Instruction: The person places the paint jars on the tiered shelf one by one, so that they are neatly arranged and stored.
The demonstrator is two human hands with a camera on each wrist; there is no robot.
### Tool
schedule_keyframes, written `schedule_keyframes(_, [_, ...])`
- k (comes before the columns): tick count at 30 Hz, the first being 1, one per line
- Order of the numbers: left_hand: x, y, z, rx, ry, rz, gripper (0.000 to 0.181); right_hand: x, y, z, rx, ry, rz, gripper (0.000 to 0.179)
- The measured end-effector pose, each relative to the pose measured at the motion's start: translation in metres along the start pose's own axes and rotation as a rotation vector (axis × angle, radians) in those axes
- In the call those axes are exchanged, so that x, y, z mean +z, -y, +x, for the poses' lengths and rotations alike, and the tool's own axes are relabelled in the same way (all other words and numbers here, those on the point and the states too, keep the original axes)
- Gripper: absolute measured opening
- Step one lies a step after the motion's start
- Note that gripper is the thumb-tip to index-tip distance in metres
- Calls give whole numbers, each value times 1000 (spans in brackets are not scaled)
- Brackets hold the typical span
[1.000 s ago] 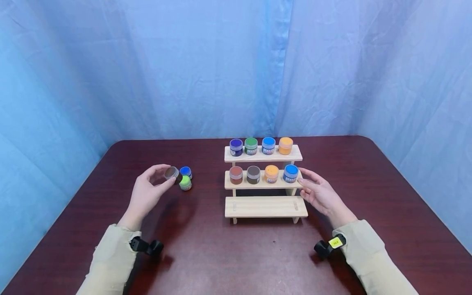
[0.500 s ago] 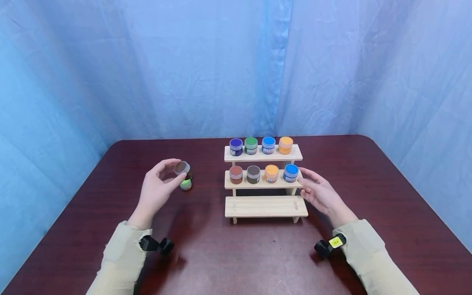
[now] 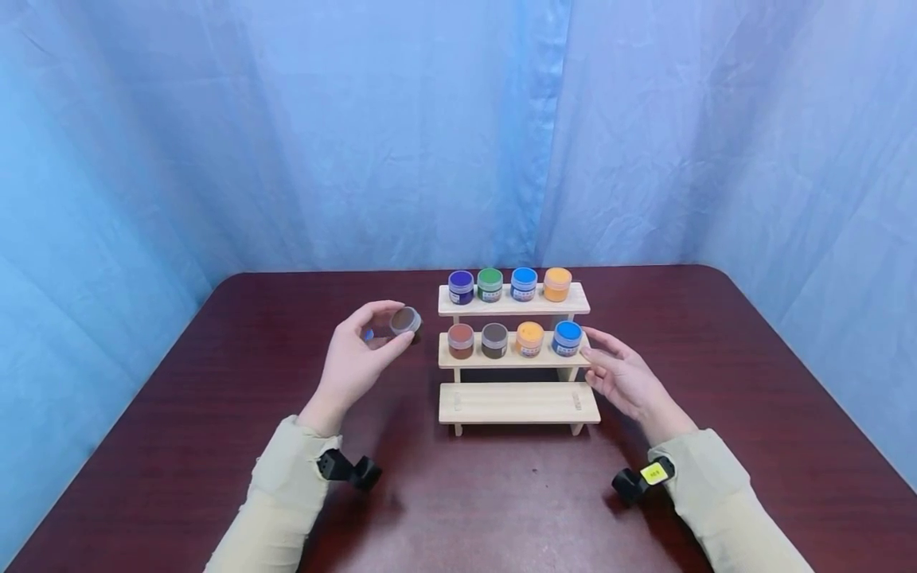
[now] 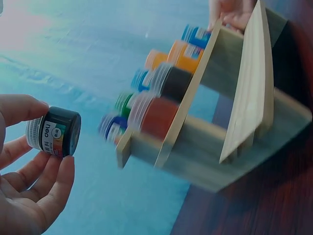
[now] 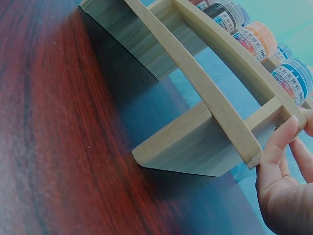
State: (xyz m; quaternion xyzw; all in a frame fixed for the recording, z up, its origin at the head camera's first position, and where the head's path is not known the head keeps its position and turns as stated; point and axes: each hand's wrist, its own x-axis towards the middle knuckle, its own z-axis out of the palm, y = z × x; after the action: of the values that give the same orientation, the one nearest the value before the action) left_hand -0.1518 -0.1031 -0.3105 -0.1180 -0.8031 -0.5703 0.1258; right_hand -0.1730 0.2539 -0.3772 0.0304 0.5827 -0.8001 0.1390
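Note:
My left hand (image 3: 353, 360) holds a dark brown paint jar (image 3: 406, 321) between thumb and fingers, raised off the table left of a three-tier wooden stand (image 3: 517, 404). In the left wrist view the jar (image 4: 61, 132) is tilted on its side, its label showing. With thumb and fingers my right hand (image 3: 625, 380) grips the right end of the middle shelf, beside a blue paint jar (image 3: 567, 339). That shelf also bears a red-brown jar (image 3: 461, 341), a dark brown one and an orange one (image 3: 529, 339). The bottom shelf holds no jars.
On the top shelf stand a purple jar (image 3: 461, 287), a green jar (image 3: 490, 286), a blue jar (image 3: 524, 284) and an orange jar (image 3: 556, 285). Another blue jar (image 3: 368, 335) shows behind my left fingers. A curtain (image 3: 401, 135) hangs behind the dark red table (image 3: 494, 509).
My left hand has carried the dark brown jar rightward toward the stand, passing over the loose jars. The light green jar is now hidden behind it. My right hand keeps its place.

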Motion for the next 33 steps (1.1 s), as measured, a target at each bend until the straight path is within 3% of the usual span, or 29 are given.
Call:
schedule_keyframes(4, [16,-6,1,11,35,-31,37,0,0,0,-4,12,18,48])
schedule_keyframes(12, [46,-15,0,67,105,-32,37,-1,-1,0,-17,19,16,29])
schedule_keyframes(26, [92,-23,-13,162,306,7,37,-1,-1,0,-17,25,15,30])
schedule_keyframes(33, [117,-27,-15,164,397,-3,36,-1,0,-1,-15,26,10,29])
